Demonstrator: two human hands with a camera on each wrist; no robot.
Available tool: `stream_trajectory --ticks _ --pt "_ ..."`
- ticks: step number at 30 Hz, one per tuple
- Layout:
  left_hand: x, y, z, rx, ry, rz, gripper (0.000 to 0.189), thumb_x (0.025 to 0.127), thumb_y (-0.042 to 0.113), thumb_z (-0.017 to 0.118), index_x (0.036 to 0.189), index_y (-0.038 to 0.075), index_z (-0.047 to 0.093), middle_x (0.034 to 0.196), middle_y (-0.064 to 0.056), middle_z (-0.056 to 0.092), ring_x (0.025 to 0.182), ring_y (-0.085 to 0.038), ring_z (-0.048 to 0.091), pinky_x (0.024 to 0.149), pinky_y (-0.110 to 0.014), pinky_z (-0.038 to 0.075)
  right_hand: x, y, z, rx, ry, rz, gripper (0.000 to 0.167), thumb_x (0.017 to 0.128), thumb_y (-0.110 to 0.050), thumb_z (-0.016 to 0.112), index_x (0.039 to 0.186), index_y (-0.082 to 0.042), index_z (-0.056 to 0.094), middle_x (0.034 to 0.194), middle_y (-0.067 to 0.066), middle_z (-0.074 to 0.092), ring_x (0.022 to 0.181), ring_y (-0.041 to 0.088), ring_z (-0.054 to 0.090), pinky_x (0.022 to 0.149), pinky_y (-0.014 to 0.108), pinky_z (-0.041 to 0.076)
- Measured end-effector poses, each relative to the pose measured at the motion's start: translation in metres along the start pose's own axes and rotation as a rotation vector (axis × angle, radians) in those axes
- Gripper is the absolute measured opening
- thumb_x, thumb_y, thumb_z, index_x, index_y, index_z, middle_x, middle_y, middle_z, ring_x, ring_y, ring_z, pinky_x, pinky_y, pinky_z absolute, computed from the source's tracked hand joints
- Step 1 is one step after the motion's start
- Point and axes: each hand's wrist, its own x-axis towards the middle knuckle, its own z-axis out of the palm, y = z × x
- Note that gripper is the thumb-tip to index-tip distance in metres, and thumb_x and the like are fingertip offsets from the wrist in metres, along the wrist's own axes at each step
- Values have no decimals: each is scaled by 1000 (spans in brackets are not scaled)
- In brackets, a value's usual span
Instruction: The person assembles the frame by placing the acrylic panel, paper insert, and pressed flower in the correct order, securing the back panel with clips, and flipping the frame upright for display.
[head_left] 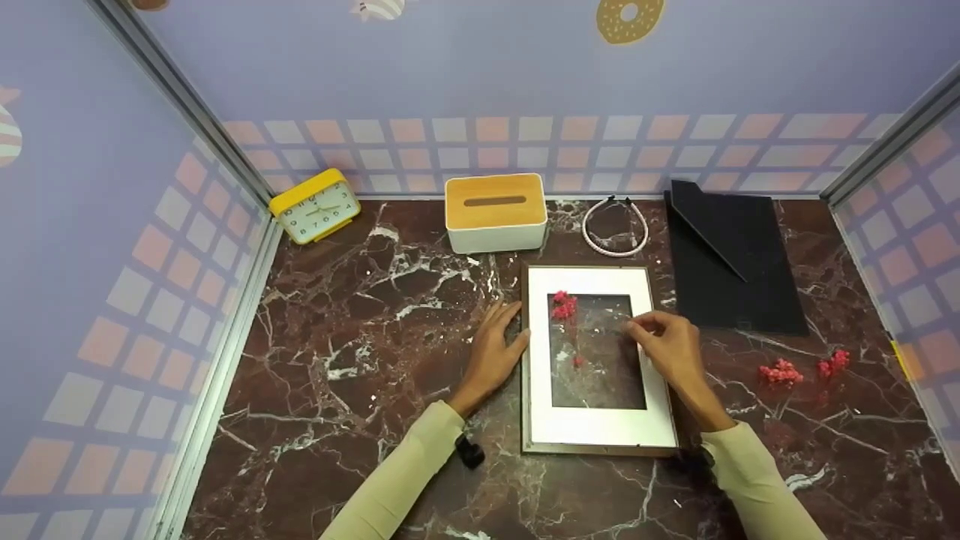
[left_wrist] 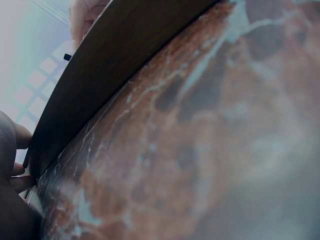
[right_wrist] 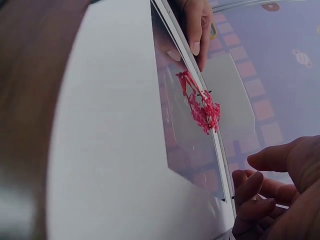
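A brown picture frame (head_left: 524, 405) lies on the table with a white mat (head_left: 592, 429) around a clear pane (head_left: 600, 375). On the pane's left part lies a pink dried-flower sprig (head_left: 564, 305), seen close up in the right wrist view (right_wrist: 205, 112). My left hand (head_left: 495, 351) rests with extended fingers against the frame's left edge. Above the mat's right border is my right hand (head_left: 671, 346), thumb and fingers bent loosely. In the right wrist view a gap shows between thumb and fingers, with nothing visible in it.
Two pink flower sprigs (head_left: 781, 372) lie at the right. Behind them is a black backing board (head_left: 739, 300) with its stand flap. A white headband (head_left: 616, 253), a tissue box (head_left: 496, 238) and a yellow alarm clock (head_left: 319, 210) stand along the back wall.
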Motion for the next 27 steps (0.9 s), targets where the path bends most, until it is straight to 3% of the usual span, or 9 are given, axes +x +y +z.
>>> stream_trajectory --ticks 7,20,27 --pt "0 0 1 4 14 17 54 104 17 72 152 -5 60 161 -25 56 159 -45 39 132 -61 28 -2 12 -21 8 58 24 12 100 -12 81 102 0 84 82 11 78 59 4 63 51 16 49" --pt "2 1 2 -3 14 4 55 103 17 72 153 -4 60 159 -23 58 160 -43 39 133 -59 27 -5 32 -68 -25 160 56 20 100 -17 83 111 0 84 99 17 81 73 -3 63 62 12 47" --pt "0 2 0 -7 18 10 54 103 16 73 152 -4 61 158 -24 58 160 -44 38 133 -60 27 -10 46 -90 -43 250 102 21 98 -19 86 111 -2 85 90 -6 79 74 -9 63 65 10 47"
